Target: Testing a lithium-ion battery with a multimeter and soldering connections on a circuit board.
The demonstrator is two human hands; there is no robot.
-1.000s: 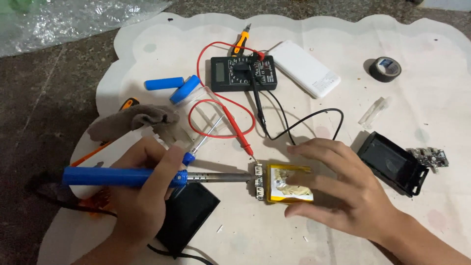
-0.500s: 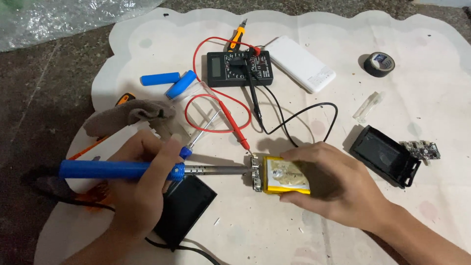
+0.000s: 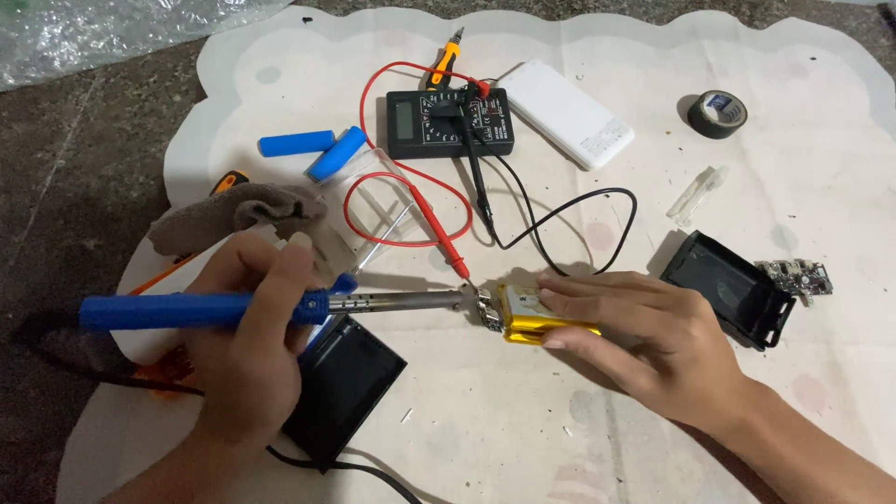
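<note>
My left hand [image 3: 247,355] grips a blue-handled soldering iron [image 3: 196,309] held level, its metal tip touching the end of a yellow pouch battery [image 3: 532,313]. My right hand [image 3: 644,341] presses down on that battery, fingers flat along its top and near side. The battery lies on a white mat [image 3: 467,439]. A red probe [image 3: 439,229] and a black probe [image 3: 476,182] lie just beyond the tip, wired to a black multimeter [image 3: 448,122].
Two blue cylindrical cells [image 3: 317,147], a brown cloth [image 3: 233,213], a white power bank [image 3: 565,112], a roll of black tape [image 3: 717,113], a black open case [image 3: 728,287], a small circuit board [image 3: 798,277], a black box [image 3: 341,387] and an orange screwdriver [image 3: 444,61] lie around.
The view has shifted slightly. My right hand has flattened further over the battery; the soldering iron stays level with its tip at the battery's end.
</note>
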